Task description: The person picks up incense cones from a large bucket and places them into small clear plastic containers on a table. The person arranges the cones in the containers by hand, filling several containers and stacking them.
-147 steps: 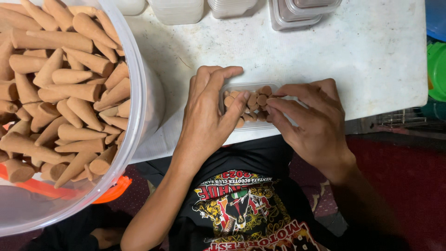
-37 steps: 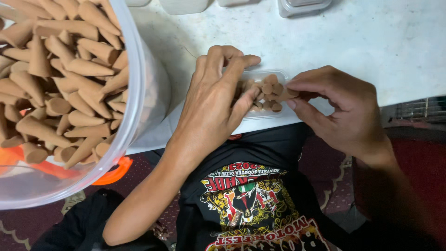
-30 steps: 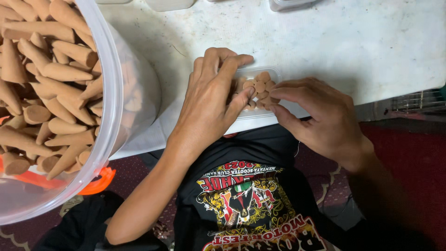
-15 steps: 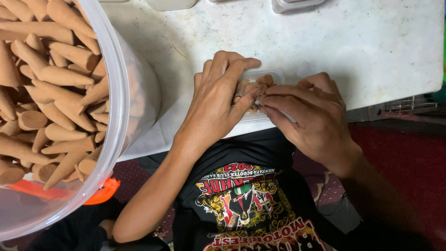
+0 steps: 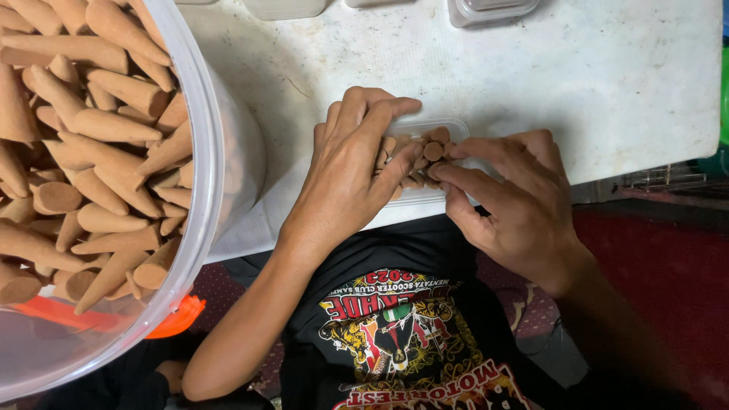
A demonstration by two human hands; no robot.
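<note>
Your left hand (image 5: 345,171) lies over the left end of the tray (image 5: 448,127), a small clear plastic one set at the near edge of the table (image 5: 592,83); its fingers are curled and pressed together on the cones (image 5: 433,150) packed inside, the thumb running along the tray's near side; whether it pinches any single cone you cannot tell from here. Your right hand (image 5: 516,201) comes in from the right; its forefinger and thumb close toward each other on the cones at the tray's right end, touching them, the other fingers bent loosely behind — again, no one cone can be seen gripped.

The cones in the tray stand upright and tight together, flat round ends up, brown, filling what shows of the tray between your two hands; the tray's far rim is bare and visible just beyond your left fingertips.

To your left, well apart from the tray, a big clear tub (image 5: 205,152) fills that side of the view — heaped with loose cones (image 5: 83,159) of the same brown, lying every way; an orange lid (image 5: 171,323) shows under its near rim. Along the table's far edge sit more clear boxes (image 5: 490,9), cut off by the frame; the table is white and scuffed.
</note>
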